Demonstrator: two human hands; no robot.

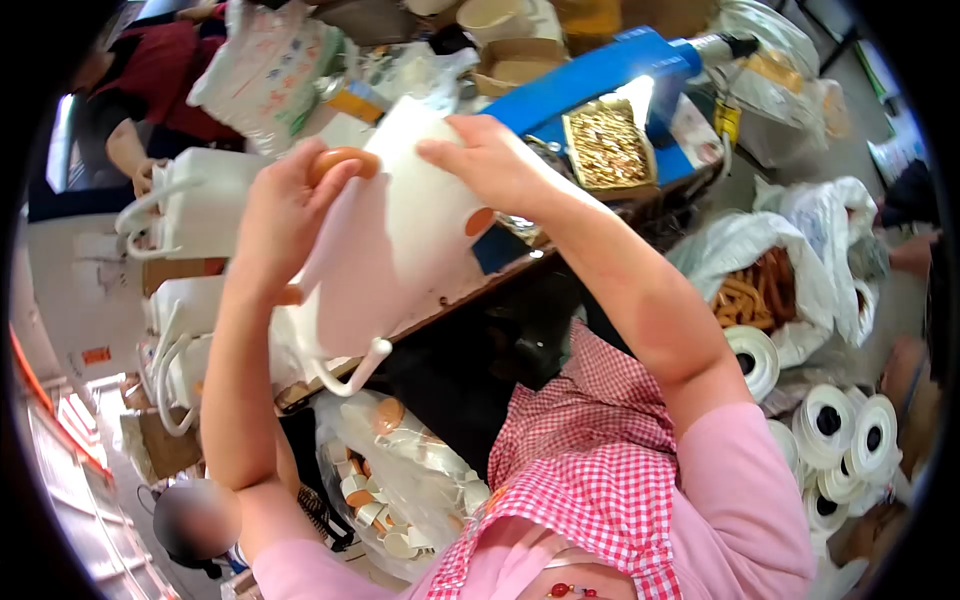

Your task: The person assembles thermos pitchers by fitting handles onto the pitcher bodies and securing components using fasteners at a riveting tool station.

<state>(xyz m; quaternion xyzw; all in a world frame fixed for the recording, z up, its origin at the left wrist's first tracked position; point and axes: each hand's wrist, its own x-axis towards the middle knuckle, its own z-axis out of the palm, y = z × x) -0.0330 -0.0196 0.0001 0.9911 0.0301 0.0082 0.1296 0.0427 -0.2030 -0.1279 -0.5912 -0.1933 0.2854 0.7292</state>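
A white handbag-like piece (400, 220) is raised over the worktable, tilted, with a brown oval patch (480, 222) low on its right side. My left hand (285, 200) closes around a brown rounded tab (345, 160) at the bag's left edge. My right hand (485, 165) pinches the bag's upper right edge, thumb on its face and fingers partly behind it. A white tubular handle (355, 375) hangs below at the table edge. How the brown tab joins the bag is hidden by my fingers.
Beyond my right hand stands a blue machine (590, 85) beside a box of brass-coloured small parts (608, 148). White bags with handles (205, 205) are stacked left. Sacks of brown strips (755, 290), white spools (825, 425) and a plastic bag of pieces (400, 480) surround me. A co-worker's hand (145, 175) is far left.
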